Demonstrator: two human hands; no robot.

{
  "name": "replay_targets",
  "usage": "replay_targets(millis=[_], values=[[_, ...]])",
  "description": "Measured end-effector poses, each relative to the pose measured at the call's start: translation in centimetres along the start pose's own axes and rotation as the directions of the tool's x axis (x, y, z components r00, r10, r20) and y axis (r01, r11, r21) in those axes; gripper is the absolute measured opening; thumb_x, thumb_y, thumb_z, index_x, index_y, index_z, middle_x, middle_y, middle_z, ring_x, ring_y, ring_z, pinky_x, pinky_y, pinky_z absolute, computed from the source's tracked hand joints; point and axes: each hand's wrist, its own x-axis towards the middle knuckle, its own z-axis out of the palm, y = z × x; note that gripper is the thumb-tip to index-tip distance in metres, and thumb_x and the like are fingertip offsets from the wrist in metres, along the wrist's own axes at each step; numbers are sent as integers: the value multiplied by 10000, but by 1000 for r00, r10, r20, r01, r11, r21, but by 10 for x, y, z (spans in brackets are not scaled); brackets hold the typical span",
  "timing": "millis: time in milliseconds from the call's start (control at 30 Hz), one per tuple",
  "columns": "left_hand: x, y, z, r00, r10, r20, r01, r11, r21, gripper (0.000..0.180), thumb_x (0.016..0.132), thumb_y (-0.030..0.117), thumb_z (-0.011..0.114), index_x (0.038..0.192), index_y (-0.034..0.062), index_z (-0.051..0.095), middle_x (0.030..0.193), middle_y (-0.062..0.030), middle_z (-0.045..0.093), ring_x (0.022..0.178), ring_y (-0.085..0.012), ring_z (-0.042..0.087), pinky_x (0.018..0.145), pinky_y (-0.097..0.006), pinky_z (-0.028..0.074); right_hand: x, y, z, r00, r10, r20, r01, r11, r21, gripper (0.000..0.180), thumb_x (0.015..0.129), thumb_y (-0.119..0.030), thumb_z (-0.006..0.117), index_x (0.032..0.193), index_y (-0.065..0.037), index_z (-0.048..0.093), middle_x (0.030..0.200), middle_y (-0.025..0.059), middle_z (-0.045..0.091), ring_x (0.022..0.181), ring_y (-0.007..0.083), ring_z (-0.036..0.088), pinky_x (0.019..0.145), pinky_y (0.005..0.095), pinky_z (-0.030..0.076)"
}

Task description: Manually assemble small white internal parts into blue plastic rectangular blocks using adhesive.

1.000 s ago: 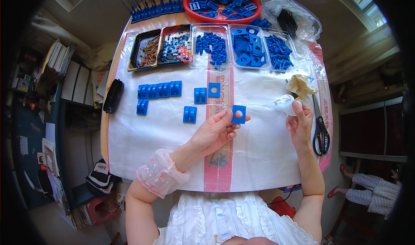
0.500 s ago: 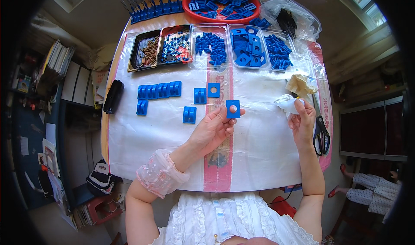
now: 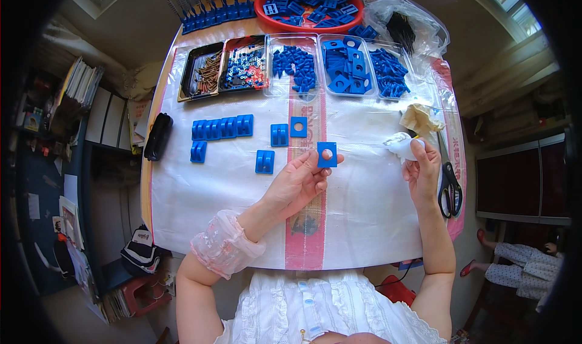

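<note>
My left hand (image 3: 298,177) pinches a flat blue square plate (image 3: 327,146) with a round hole, held up above the middle of the table. At the right, my right hand (image 3: 423,164) grips a small white squeeze bottle (image 3: 401,148), its narrow tip towards the left; the fingers partly hide it. Another blue plate with a hole (image 3: 298,120) lies just beyond my left hand. Two ridged blue blocks, one farther (image 3: 279,135) and one nearer (image 3: 265,161), lie left of it. A row of similar blocks (image 3: 213,128) sits farther left, with a single one (image 3: 197,151) in front.
Trays along the back hold screws (image 3: 209,71), nuts (image 3: 245,65) and blue parts (image 3: 297,62). Behind them are a red basin (image 3: 259,16) and a rack of blue pieces with springs (image 3: 221,21). Scissors (image 3: 450,192), crumpled cloth (image 3: 422,119) and a black case (image 3: 159,136) lie near the sides.
</note>
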Motion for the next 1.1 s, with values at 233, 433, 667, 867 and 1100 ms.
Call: replay_targets(millis=[233,433,667,867,1100], values=[[0,1,0,1000,-6,-2,6,1000,11,277,1004,359,523,1094,113,613,1238,-74,604,837,-71,494,703,-189,461,1,2,-5,999,-9,47,10,999,-41,251,930,-302,658,880,-56,642,687,-9,611,421,-21,393,379,164,385],[0,1,1,1000,-4,-3,4,1000,17,278,1004,361,523,1095,113,613,1239,-76,603,834,-76,489,700,-190,458,1,1,-2,999,-6,42,8,999,-36,248,930,-292,658,870,-52,642,641,-28,573,416,-21,368,378,165,384],[0,1,-2,1000,2,27,-3,1000,9,301,1003,351,536,1131,84,594,1247,-86,574,847,-73,510,727,-210,470,2,1,-2,1000,-1,26,0,1000,6,184,915,-200,665,830,-36,660,644,-8,604,407,-5,397,371,199,396],[-1,2,0,1000,-6,14,6,1000,16,291,1007,353,526,1116,95,602,1247,-82,584,841,-74,499,715,-202,458,1,-1,0,1000,11,20,-11,1000,10,184,916,-198,662,827,-37,658,618,-25,577,404,-8,392,371,200,398],[-1,1,1,1000,-6,8,6,1000,18,276,1008,359,518,1099,115,610,1245,-80,601,837,-78,484,708,-194,452,1,2,-1,1000,-3,28,5,999,-49,238,938,-275,646,848,-55,634,619,-41,548,411,-21,348,374,171,371]])
